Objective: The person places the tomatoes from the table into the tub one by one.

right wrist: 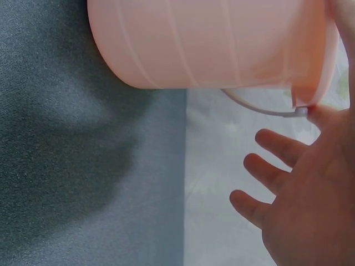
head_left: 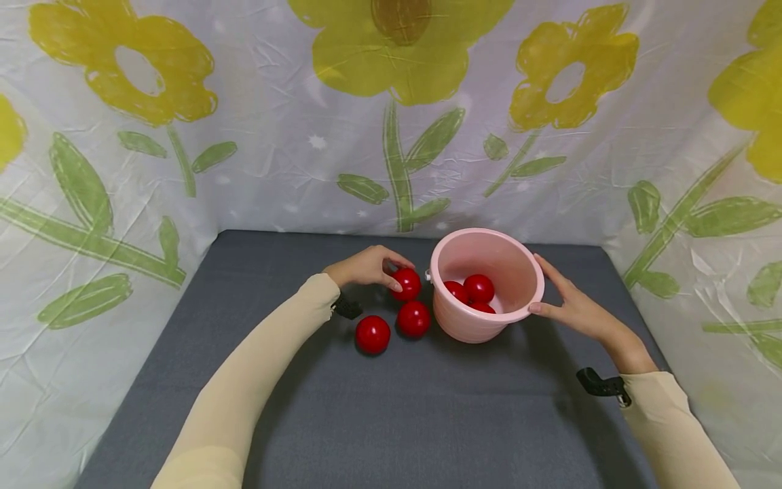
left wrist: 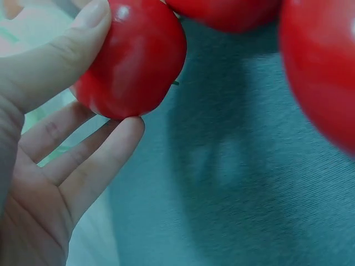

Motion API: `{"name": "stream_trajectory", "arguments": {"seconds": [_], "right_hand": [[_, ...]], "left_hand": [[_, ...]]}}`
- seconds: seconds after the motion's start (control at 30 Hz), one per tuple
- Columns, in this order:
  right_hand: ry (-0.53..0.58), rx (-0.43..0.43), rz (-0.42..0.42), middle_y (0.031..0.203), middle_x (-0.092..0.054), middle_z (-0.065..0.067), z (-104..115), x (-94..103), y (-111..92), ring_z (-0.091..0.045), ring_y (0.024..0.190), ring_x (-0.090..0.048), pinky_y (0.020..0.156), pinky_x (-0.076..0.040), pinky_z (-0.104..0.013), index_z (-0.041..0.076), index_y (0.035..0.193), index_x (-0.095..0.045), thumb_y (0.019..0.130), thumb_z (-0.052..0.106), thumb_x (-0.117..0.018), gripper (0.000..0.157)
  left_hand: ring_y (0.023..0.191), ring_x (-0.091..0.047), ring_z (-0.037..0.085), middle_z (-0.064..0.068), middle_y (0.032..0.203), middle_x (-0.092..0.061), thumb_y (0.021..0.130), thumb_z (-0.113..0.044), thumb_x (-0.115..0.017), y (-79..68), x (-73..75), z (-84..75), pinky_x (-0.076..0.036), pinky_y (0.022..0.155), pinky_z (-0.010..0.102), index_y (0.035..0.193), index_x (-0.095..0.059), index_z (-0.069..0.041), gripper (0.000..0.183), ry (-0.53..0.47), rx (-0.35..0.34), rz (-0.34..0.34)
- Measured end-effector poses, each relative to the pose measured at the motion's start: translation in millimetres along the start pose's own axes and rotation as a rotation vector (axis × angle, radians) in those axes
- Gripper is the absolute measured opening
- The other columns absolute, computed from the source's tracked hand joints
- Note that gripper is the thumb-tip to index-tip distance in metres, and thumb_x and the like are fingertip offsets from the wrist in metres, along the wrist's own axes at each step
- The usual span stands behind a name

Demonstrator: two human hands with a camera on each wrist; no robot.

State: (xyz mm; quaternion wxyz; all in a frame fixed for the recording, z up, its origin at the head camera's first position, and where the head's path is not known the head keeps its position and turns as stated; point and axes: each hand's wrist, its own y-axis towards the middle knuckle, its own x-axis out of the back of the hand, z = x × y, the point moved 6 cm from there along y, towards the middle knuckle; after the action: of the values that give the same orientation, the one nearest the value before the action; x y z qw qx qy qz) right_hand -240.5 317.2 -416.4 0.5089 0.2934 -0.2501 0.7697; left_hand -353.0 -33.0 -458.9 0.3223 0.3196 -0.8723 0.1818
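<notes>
My left hand (head_left: 368,266) pinches a shiny red tomato (head_left: 406,284) between thumb and fingertips, left of the pink bucket (head_left: 470,329). In the left wrist view, a bit of green stem shows on this tomato (left wrist: 141,61), and the thumb lies across its side. Two more tomatoes sit close by on the table, one nearer the bucket (head_left: 413,319) and one to its left (head_left: 373,335). Several tomatoes (head_left: 479,288) lie inside the bucket. My right hand (head_left: 577,307) touches the bucket's right rim with thumb and index finger, its other fingers stretched out straight (right wrist: 272,173).
A dark grey cloth covers the table (head_left: 397,421). Behind and at both sides hangs a pale curtain (head_left: 269,136) with yellow flowers. The bucket's thin handle (right wrist: 255,110) hangs down at its far side in the right wrist view.
</notes>
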Motion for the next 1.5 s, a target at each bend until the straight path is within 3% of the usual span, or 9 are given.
{"name": "stream_trajectory", "arguments": {"seconds": [0.13, 0.6, 0.97, 1.13, 1.37, 1.5], "right_hand": [[0.008, 0.007, 0.004, 0.168, -0.004, -0.015, 1.1, -0.5, 0.3, -0.049, 0.15, -0.009, 0.104, -0.024, -0.082, 0.035, 0.159, 0.002, 0.09, 0.025, -0.071, 0.101], [-0.012, 0.046, 0.007, 0.167, -0.006, -0.018, 4.3, 1.5, 0.1, -0.05, 0.148, -0.014, 0.103, -0.027, -0.08, 0.031, 0.16, 0.004, 0.087, 0.023, -0.074, 0.107], [-0.008, 0.035, 0.017, 0.167, -0.003, -0.017, 5.9, 1.7, 0.2, -0.05, 0.149, -0.011, 0.104, -0.025, -0.081, 0.029, 0.16, 0.002, 0.088, 0.024, -0.073, 0.104], [-0.013, 0.043, 0.008, 0.167, -0.005, -0.018, 6.3, 1.3, 0.5, -0.051, 0.149, -0.012, 0.104, -0.026, -0.081, 0.03, 0.16, 0.001, 0.088, 0.022, -0.073, 0.104], [-0.022, 0.01, 0.008, 0.168, -0.002, -0.016, 4.4, -0.4, 1.2, -0.05, 0.15, -0.009, 0.104, -0.025, -0.081, 0.034, 0.159, 0.005, 0.089, 0.029, -0.072, 0.104], [-0.018, 0.007, 0.01, 0.168, -0.001, -0.016, 2.4, -1.6, 2.1, -0.05, 0.15, -0.009, 0.104, -0.025, -0.08, 0.035, 0.159, 0.006, 0.09, 0.028, -0.071, 0.103]], "left_hand": [[0.123, -0.061, 0.024, 0.006, 0.136, -0.065, 0.083, -0.018, -0.08, -1.1, 11.2, -2.3, -0.057, 0.097, 0.036, 0.133, -0.064, -0.015, 0.052, -0.011, 0.002, -0.02], [0.125, -0.06, 0.027, 0.007, 0.135, -0.064, 0.084, -0.015, -0.079, -9.2, 42.9, -10.4, -0.056, 0.099, 0.04, 0.135, -0.063, -0.013, 0.053, -0.038, 0.02, -0.061], [0.126, -0.061, 0.03, 0.012, 0.14, -0.061, 0.084, -0.014, -0.079, -12.4, 53.3, -14.7, -0.055, 0.1, 0.041, 0.136, -0.06, -0.008, 0.056, -0.105, 0.029, -0.08], [0.119, -0.066, 0.031, 0.009, 0.139, -0.062, 0.084, -0.015, -0.079, -11.0, 61.5, -21.2, -0.059, 0.093, 0.039, 0.136, -0.062, -0.015, 0.054, -0.088, 0.045, -0.104], [0.115, -0.067, 0.031, 0.009, 0.137, -0.063, 0.083, -0.013, -0.08, -6.4, 74.4, -34.3, -0.06, 0.09, 0.039, 0.135, -0.063, -0.012, 0.054, -0.095, 0.025, -0.125], [0.115, -0.067, 0.03, 0.008, 0.137, -0.063, 0.084, -0.015, -0.079, -3.5, 78.5, -43.8, -0.06, 0.089, 0.039, 0.134, -0.063, -0.016, 0.053, -0.091, 0.029, -0.12]]}}
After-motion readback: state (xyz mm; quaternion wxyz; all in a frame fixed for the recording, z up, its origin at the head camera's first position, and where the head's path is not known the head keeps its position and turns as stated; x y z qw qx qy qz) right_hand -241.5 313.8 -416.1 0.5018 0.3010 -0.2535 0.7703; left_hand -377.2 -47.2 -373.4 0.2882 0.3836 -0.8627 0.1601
